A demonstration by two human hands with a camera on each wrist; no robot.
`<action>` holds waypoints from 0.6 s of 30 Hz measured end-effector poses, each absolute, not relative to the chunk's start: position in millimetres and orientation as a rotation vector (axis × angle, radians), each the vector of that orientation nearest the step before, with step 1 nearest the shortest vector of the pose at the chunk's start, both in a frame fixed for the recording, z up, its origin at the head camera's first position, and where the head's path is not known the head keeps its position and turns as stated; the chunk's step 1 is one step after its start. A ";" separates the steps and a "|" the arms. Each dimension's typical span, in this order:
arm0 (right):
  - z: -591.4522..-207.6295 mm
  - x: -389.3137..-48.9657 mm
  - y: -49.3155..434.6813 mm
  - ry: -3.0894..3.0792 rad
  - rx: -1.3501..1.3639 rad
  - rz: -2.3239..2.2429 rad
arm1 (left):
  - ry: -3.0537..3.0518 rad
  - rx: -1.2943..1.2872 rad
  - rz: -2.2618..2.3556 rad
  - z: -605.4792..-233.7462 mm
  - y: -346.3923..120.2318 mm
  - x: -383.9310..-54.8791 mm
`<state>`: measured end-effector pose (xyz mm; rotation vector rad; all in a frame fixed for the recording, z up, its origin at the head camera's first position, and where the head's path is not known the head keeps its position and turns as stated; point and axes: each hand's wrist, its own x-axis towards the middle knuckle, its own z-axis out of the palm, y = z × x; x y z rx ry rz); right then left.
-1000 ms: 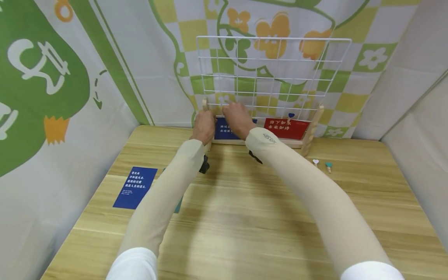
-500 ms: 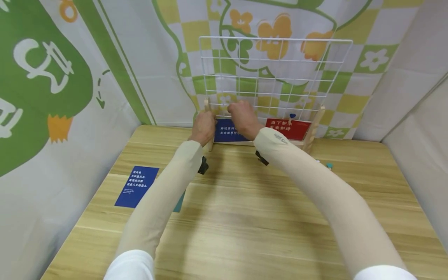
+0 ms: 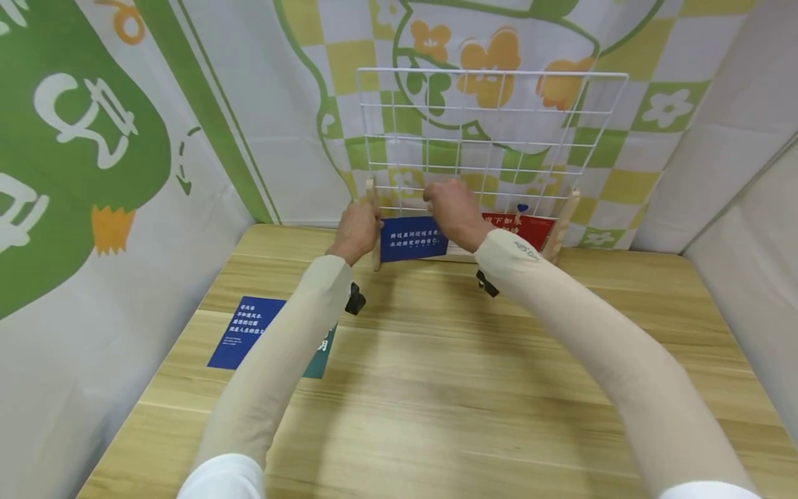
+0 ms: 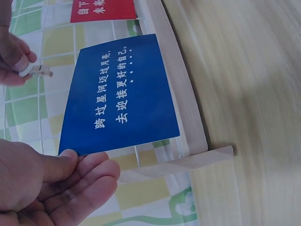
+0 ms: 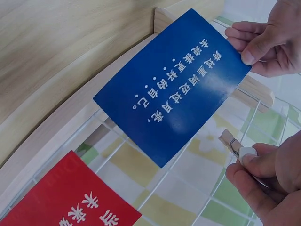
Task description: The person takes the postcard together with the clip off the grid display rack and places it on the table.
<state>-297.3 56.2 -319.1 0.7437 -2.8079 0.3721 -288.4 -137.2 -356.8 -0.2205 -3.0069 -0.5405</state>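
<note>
A blue card (image 4: 120, 94) with white writing is pinched at its left edge between the thumb and fingers of my left hand (image 3: 359, 230). It stands in front of the white wire grid (image 3: 474, 142), near the wooden base. My right hand (image 3: 458, 208) pinches a small wooden clothespin (image 5: 231, 143) with a white piece on it, apart from the card in the right wrist view. Right of the blue card, a red card (image 3: 530, 231) hangs low on the grid under a clip with a blue heart (image 3: 521, 207).
A second blue card (image 3: 246, 326) lies on the table (image 3: 436, 388) at the left. Beside it is a teal card (image 3: 321, 357), partly under my left forearm. Wooden posts (image 3: 564, 222) hold the grid at its sides. A patterned cloth hangs behind.
My right hand has moved right, from over the blue card to its right side, uncovering more of it. The card's lower edge has come forward and tilted. My left hand has shifted slightly left.
</note>
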 end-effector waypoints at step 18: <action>-312.3 -277.4 102.3 -2.772 0.725 0.526 | -3.090 -0.291 -0.661 -350.5 -157.3 -272.6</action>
